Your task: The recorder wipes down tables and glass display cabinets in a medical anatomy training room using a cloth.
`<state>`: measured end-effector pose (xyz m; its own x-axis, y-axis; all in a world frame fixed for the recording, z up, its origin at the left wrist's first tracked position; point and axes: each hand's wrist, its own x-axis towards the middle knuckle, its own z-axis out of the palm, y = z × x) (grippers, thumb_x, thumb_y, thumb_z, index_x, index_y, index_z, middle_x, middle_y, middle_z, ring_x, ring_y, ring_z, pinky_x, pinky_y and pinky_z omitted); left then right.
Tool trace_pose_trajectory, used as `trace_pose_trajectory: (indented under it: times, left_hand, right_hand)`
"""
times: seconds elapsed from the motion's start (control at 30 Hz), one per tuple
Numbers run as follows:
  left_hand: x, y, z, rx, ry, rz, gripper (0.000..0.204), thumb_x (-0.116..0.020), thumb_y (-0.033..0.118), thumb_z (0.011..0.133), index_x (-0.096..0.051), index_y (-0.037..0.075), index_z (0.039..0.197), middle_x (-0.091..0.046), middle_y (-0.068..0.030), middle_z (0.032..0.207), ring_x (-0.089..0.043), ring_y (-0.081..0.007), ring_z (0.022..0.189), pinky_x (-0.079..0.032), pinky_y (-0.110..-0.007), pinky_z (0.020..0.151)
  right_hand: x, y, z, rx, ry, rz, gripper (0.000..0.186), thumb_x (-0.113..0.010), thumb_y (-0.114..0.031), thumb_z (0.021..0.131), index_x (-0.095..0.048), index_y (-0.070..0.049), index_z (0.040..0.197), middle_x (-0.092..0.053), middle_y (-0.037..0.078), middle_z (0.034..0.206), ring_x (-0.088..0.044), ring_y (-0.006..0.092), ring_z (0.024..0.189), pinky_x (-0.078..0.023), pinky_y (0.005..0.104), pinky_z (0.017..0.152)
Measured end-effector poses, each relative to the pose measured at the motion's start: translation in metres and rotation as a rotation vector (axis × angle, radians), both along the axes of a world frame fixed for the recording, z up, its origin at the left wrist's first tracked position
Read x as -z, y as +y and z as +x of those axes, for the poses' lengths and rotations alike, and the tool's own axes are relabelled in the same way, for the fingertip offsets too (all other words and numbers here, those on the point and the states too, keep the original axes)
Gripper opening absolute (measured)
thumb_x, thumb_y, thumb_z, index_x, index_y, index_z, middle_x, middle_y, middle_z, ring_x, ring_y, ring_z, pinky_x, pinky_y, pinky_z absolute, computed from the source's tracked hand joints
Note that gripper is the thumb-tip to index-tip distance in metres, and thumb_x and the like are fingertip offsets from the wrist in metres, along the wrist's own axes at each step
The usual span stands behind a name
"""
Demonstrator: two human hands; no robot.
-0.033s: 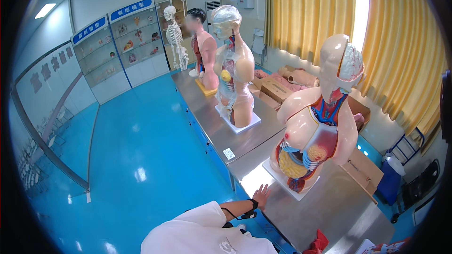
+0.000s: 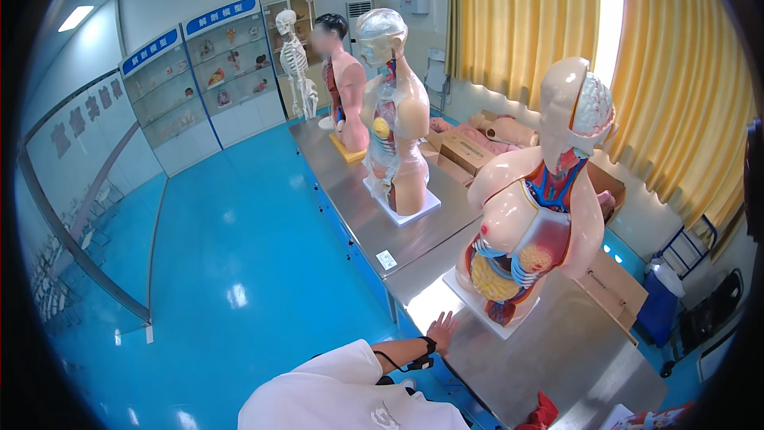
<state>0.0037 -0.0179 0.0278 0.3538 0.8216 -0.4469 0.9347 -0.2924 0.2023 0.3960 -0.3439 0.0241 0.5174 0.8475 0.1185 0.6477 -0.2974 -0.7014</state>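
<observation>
My left hand [image 2: 441, 333] rests palm down at the near left edge of the steel table [image 2: 557, 366], its fingers spread and holding nothing. A dark band with a small black device circles that wrist. Just beyond the fingertips stands a large anatomical torso model [image 2: 529, 231] on a white base, its brain and abdominal organs exposed. A crumpled red piece [image 2: 541, 412], perhaps cloth, shows at the lower edge, partly cut off. My right hand is outside the picture.
Farther along stand a transparent-skinned torso [image 2: 402, 127], a dark-haired torso [image 2: 350, 99] and a skeleton [image 2: 294, 64]. Cardboard boxes [image 2: 465, 151] lie behind the table. Glass cabinets [image 2: 227, 64] line the far wall; yellow curtains [image 2: 525, 24] hang right. A folded cart [image 2: 688, 247] stands at right.
The red piece at the lower edge has shifted slightly to the right and down. My left hand and the models look the same.
</observation>
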Motion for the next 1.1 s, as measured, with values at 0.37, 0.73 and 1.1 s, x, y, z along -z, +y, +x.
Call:
trace_pose_trajectory:
  times: [0.37, 0.73, 1.1]
  left_hand:
    - [0.001, 0.007, -0.008, 0.002, -0.011, 0.001, 0.133, -0.086, 0.045, 0.057, 0.002, 0.008, 0.150, 0.008, -0.0216, 0.155, 0.004, -0.0432, 0.143, -0.020, -0.055, 0.112]
    - [0.009, 0.010, -0.009, 0.002, 0.002, 0.017, 0.135, -0.087, 0.046, 0.054, 0.000, 0.010, 0.151, 0.008, -0.0193, 0.156, 0.004, -0.0409, 0.144, -0.020, -0.052, 0.113]
    - [0.003, 0.011, -0.004, 0.000, -0.009, 0.021, 0.134, -0.088, 0.044, 0.054, -0.001, 0.009, 0.151, 0.007, -0.0200, 0.156, 0.003, -0.0412, 0.144, -0.021, -0.052, 0.112]
  right_hand:
    - [-0.022, 0.025, -0.018, 0.628, -0.358, 0.120, 0.052, -0.070, -0.018, 0.072, -0.050, 0.001, 0.116, -0.060, 0.027, 0.107, -0.059, 0.0432, 0.098, -0.048, 0.0495, 0.086]
    - [-0.042, 0.042, -0.061, 0.146, -0.257, 0.074, 0.061, -0.069, -0.017, 0.071, -0.048, 0.001, 0.125, -0.049, 0.031, 0.123, -0.047, 0.0468, 0.114, -0.038, 0.0513, 0.101]
    - [-0.009, 0.045, -0.026, 0.609, -0.323, -0.010, 0.051, -0.067, -0.020, 0.072, -0.050, 0.002, 0.115, -0.057, 0.028, 0.109, -0.056, 0.0459, 0.098, -0.045, 0.0509, 0.088]
